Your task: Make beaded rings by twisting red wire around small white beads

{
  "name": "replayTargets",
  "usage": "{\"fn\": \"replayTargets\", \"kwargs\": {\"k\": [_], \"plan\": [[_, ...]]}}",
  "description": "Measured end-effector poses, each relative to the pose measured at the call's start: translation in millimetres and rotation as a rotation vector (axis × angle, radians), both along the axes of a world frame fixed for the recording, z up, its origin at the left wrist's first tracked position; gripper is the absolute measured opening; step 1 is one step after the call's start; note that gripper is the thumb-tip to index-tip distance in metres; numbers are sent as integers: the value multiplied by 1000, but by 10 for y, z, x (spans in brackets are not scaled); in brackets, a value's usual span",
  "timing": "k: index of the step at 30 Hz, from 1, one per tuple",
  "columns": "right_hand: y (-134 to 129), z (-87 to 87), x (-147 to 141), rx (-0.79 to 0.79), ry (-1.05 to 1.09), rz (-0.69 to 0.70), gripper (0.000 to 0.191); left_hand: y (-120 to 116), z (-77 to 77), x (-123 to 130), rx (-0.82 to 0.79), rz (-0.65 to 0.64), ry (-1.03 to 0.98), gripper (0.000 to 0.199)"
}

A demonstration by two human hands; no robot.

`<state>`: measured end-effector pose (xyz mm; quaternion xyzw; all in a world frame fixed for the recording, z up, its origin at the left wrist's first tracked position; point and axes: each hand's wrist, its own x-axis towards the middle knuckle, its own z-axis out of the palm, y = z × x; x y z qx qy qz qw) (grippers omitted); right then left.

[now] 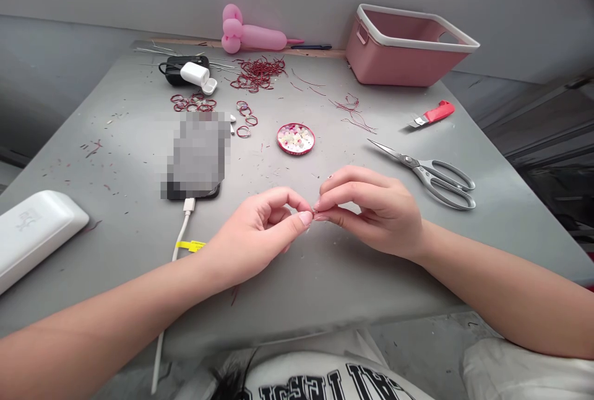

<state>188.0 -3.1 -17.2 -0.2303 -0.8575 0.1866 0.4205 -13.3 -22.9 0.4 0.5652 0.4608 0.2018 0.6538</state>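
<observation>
My left hand and my right hand meet fingertip to fingertip just above the grey table, near its front edge. Both pinch something tiny between thumb and forefinger; it is too small to identify, perhaps a bit of thin red wire. Behind the hands lies a small red lid filled with pale beads. Several finished red wire rings lie at the back left, with a heap of red wire pieces beyond them.
Steel scissors and a red utility knife lie to the right. A pink basket stands at the back right. A phone on a white cable, a white case, an earbud case and a pink balloon sit on the left and back.
</observation>
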Motion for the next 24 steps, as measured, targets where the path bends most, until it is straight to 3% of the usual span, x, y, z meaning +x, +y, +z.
{"fn": "replayTargets", "kwargs": {"k": [5,9,13,15,19,24], "plan": [[-6,-34,-14,55,-63,13,10,-11,12,4,-93,24,-23,10],[24,-14,17,-3,-75,42,14,-6,10,8,-104,24,-50,14],[162,5,134,-37,-24,-224,15,3,-6,14,-71,10,-17,20],[242,-23,205,-6,-124,-312,13,8,-12,15,-63,13,-10,20],[322,-116,287,111,-442,-304,14,16,-11,15,-48,6,-14,19],[314,-155,271,170,-565,-296,19,22,-13,21,-86,35,-17,13]]}}
